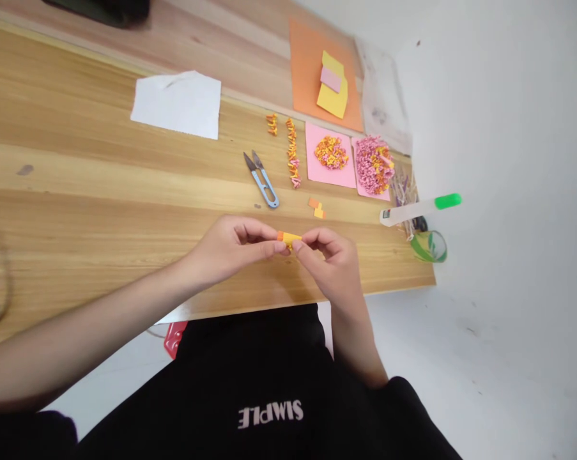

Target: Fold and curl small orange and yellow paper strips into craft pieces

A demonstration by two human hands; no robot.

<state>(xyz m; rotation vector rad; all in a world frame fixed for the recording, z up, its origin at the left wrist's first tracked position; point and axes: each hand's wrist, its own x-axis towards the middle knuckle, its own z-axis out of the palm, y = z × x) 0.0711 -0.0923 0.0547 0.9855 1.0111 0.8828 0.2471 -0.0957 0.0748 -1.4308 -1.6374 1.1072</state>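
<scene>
Between the fingertips of both hands is a small yellow and orange paper piece [291, 237], held just above the wooden table. My left hand [243, 248] pinches its orange end, thumb and forefinger closed on it. My right hand [329, 257] grips the yellow end the same way. Beyond the hands lie a few small orange and yellow paper pieces [318, 209] and blue-handled thread snips [263, 182]. A row of tiny folded orange, yellow and pink pieces [292, 153] stretches away, with a shorter row [271, 124] to its left.
Small folded pieces are heaped on two pink sheets [315, 174]. Farther back are an orange sheet [305, 83] with yellow and pink papers and a white sheet [176, 105]. At right are a green-capped glue bottle [413, 209], a green-patterned cup [429, 247] and the wall.
</scene>
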